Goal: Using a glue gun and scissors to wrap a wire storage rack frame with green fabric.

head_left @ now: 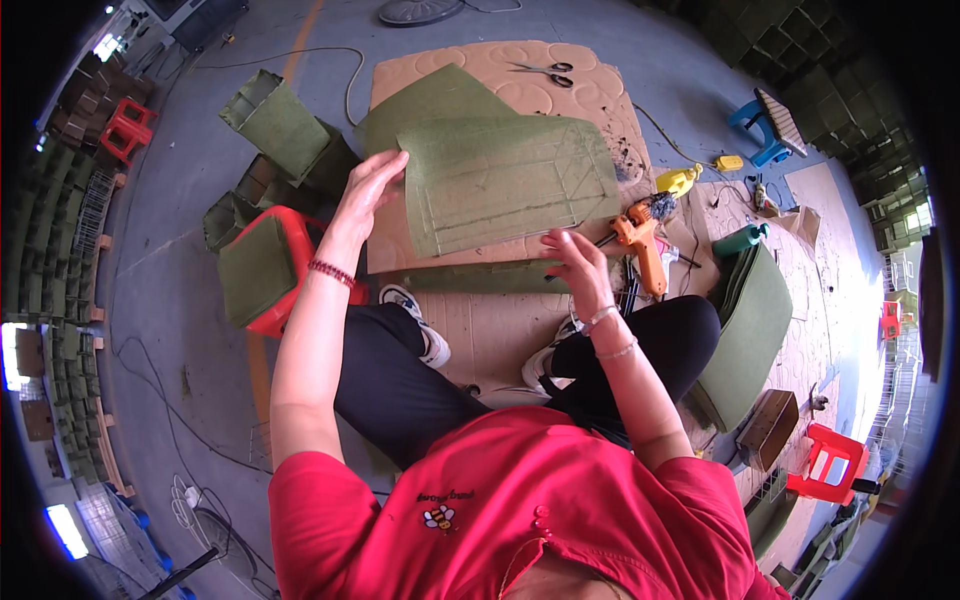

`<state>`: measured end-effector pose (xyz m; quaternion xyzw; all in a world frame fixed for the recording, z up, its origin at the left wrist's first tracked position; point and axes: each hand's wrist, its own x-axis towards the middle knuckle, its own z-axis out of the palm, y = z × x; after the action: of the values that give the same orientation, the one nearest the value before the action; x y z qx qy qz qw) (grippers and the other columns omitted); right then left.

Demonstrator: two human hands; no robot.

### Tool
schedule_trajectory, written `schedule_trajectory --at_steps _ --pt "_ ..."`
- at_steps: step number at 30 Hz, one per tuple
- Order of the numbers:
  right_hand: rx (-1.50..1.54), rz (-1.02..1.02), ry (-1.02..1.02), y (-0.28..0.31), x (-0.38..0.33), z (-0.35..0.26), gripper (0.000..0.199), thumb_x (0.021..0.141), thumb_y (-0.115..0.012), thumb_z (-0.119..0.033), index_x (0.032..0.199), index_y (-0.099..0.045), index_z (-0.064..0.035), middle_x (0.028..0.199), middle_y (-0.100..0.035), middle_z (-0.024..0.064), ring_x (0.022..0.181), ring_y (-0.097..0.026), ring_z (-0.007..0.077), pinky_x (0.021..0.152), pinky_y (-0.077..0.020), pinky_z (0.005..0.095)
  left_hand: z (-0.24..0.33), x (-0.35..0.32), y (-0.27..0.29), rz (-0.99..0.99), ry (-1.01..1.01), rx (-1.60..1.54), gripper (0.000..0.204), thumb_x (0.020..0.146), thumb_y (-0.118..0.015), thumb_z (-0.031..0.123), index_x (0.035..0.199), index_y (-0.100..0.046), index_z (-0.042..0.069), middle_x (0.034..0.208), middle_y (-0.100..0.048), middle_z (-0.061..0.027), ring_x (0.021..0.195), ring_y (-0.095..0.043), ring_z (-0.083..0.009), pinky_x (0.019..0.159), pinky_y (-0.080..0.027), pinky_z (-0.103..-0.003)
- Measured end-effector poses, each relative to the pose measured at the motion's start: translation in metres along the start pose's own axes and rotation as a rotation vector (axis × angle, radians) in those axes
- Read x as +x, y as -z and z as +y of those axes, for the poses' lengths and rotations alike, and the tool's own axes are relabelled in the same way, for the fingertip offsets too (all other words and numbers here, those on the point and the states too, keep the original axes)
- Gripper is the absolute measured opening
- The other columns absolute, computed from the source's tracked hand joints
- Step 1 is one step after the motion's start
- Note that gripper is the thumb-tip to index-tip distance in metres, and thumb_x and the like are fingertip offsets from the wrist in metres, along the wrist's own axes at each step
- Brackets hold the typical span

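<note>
1. The floor [190,310] is big and blue-grey, with an orange line [304,35] painted on it.
2. A thin cord [361,75] curls along the floor near the top.
3. A red stool [128,130] stands at the upper left, and a red and white stool [832,465] is at the lower right.
4. A little blue stool [772,130] with a stripy top is at the upper right.
5. Tall piles of green boxes [55,230] line the left side.
6. A small window [918,218] glows at the right edge.
7. Bright white light shines on the ground at the right.
</note>
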<state>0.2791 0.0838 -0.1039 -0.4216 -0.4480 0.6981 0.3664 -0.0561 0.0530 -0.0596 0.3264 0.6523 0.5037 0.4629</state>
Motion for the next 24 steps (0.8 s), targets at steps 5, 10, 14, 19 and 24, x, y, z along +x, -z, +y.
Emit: schedule_trajectory --at_steps 5,10,14,19,24 --pt "0.346 -0.051 -0.053 -0.046 0.015 0.018 0.031 0.089 -0.066 -0.028 0.09 -0.055 0.0003 0.095 -0.061 0.0088 0.088 -0.063 0.0164 0.075 -0.0525 0.0313 -0.004 0.014 -0.001 0.003 0.012 -0.253 0.052 0.081 -0.07 0.045 0.117 -0.058 0.01 0.102 -0.06 0.0008 0.093 -0.055 -0.0103 0.078 -0.045 -0.028" --pt "0.415 0.016 -0.031 -0.072 0.027 0.031 0.027 0.089 -0.066 -0.025 0.077 -0.051 -0.0062 0.075 -0.052 0.0005 0.067 -0.057 0.0113 0.073 -0.0564 0.0309 -0.005 0.013 -0.018 -0.045 0.066 -0.219 0.048 0.083 -0.07 0.038 0.117 -0.057 0.007 0.105 -0.06 -0.0004 0.096 -0.056 -0.0111 0.083 -0.044 -0.027" --pt "0.494 0.108 -0.005 -0.074 0.032 0.032 0.031 0.085 -0.071 -0.023 0.07 -0.051 -0.0048 0.072 -0.057 0.0031 0.059 -0.06 0.0149 0.059 -0.0544 0.0257 -0.008 0.019 -0.019 -0.073 -0.165 -0.196 0.041 0.086 -0.068 0.025 0.117 -0.056 0.001 0.111 -0.061 -0.0033 0.103 -0.055 -0.0143 0.092 -0.041 -0.028" --pt "0.338 0.077 0.092 -0.052 0.046 0.005 0.022 0.087 -0.069 -0.021 0.084 -0.065 0.001 0.076 -0.066 0.0047 0.065 -0.061 0.0119 0.061 -0.0513 0.0246 0.001 -0.017 -0.031 -0.058 -0.122 -0.291 0.035 0.087 -0.064 0.014 0.119 -0.056 0.003 0.112 -0.061 -0.0034 0.099 -0.058 -0.0119 0.085 -0.045 -0.026" --pt "0.252 -0.188 -0.092 0.006 0.104 -0.042 0.023 0.089 -0.063 -0.019 0.096 -0.065 0.0026 0.084 -0.068 0.0055 0.07 -0.063 0.0127 0.07 -0.0515 0.0269 -0.035 -0.131 -0.087 -0.165 0.048 -0.56 0.036 0.092 -0.059 0.013 0.123 -0.047 0.003 0.104 -0.064 -0.0113 0.091 -0.064 -0.0167 0.083 -0.052 -0.031"
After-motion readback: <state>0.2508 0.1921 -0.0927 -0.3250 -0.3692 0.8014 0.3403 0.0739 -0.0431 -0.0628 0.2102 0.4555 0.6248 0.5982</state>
